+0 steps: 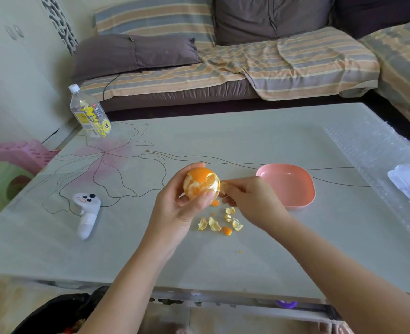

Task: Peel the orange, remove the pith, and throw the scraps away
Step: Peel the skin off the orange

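1. Plastic bottle stands at bench far-left corner; white controller lies nearer.
2. Left grip curled round half-peeled orange, held above bench centre, thumb on its near side.
3. Right grip pinches peel strip touching the orange's right side.
4. Peel scraps lie on bench below both grips.
5. Pink bowl sits on bench just right of right grip.
6. Bubble wrap covers bench's right edge.

The left grip holds a partly peeled orange above the table. The right grip pinches a strip of peel just beside the orange. Small peel scraps lie on the table below, near a pink dish.
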The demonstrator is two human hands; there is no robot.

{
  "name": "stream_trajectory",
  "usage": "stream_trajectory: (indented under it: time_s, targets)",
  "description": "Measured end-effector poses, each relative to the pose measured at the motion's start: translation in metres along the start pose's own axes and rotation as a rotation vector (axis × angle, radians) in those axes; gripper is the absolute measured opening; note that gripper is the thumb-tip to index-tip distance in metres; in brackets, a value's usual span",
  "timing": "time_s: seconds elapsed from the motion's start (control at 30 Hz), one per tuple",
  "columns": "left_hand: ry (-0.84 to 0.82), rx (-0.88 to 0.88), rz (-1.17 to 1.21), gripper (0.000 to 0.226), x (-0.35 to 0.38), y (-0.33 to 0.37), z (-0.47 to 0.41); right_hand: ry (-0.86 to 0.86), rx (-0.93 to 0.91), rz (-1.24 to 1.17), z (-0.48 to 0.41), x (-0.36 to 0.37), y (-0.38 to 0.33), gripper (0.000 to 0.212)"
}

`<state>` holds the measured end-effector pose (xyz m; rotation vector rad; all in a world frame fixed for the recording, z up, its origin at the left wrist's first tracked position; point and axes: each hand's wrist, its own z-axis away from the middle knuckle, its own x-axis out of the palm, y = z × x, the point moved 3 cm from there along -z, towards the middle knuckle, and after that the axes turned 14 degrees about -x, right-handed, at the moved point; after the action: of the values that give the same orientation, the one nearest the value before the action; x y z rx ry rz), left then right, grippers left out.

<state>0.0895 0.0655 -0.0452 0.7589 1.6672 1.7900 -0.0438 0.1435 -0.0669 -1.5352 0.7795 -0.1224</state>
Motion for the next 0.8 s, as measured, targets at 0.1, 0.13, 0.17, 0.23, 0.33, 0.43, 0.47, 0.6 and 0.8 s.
stream_trajectory:
  time_s: [0.1, 0.13, 0.17, 0.23, 0.33, 0.43, 0.47, 0.6, 0.8]
  targets:
    - [0.052, -0.046, -0.127, 0.055, -0.007, -0.004, -0.001, -0.101, -0.016, 0.271, 0.002, 0.002, 0.001, 0.036]
    - [0.078, -0.054, -0.178, 0.057, -0.009, -0.006, -0.001, -0.096, -0.039, 0.272, 0.002, 0.002, -0.002, 0.038]
    - [0.105, -0.058, -0.229, 0.058, -0.010, -0.007, -0.001, -0.077, -0.081, 0.247, 0.002, 0.001, -0.006, 0.038]
    - [0.149, -0.059, -0.321, 0.053, -0.011, -0.009, -0.002, -0.034, -0.193, 0.148, 0.003, -0.003, -0.014, 0.037]
    - [0.194, -0.047, -0.430, 0.043, -0.012, -0.011, -0.003, -0.067, -0.319, 0.056, 0.008, -0.004, -0.025, 0.036]
    - [0.231, -0.002, -0.558, 0.048, -0.014, -0.012, -0.003, -0.090, -0.429, 0.156, 0.013, -0.003, -0.026, 0.027]
    - [0.236, 0.015, -0.595, 0.050, -0.013, -0.012, -0.002, -0.098, -0.446, 0.205, 0.014, -0.003, -0.027, 0.026]
    - [0.230, 0.068, -0.690, 0.053, -0.006, -0.007, 0.002, -0.110, -0.535, 0.482, 0.015, 0.000, -0.025, 0.042]
    - [0.250, 0.080, -0.723, 0.056, 0.001, -0.004, 0.005, -0.038, -0.670, 0.667, 0.018, 0.006, -0.030, 0.026]
